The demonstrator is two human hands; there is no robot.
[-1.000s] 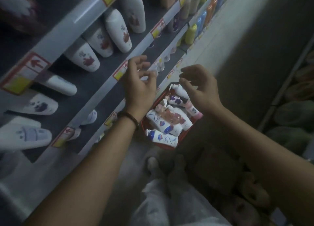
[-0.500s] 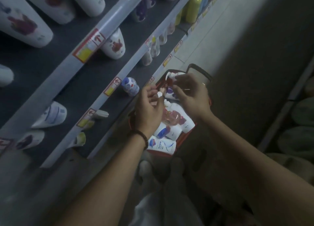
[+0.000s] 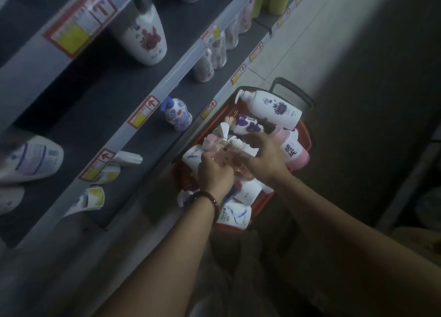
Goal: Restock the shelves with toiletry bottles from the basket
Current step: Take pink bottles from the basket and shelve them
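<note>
Both hands are down in the basket (image 3: 307,137), close together on one clear bottle (image 3: 225,150) of pinkish liquid; it lies on top of the heap at the basket's middle, pump (image 3: 211,139) toward the shelf side. The left hand (image 3: 214,173) has its fingers curled round the bottle's near end, a grip as far as the dim light shows; the right hand (image 3: 265,160) lies over the body with fingers bent, and I cannot tell whether it clamps or only rests. A white bottle (image 3: 274,105) lies across the basket's far edge; a pink bottle (image 3: 294,153) lies along its right edge. The shelves (image 3: 114,94) to the left show gaps.

The clear bottle looks full, so likely weighty for its size; stiff plastic, smooth, probably slippery. The pump seems the weak point; better to take it round the body, one hand beneath. Its neighbours may shift or roll as it lifts clear.
</note>
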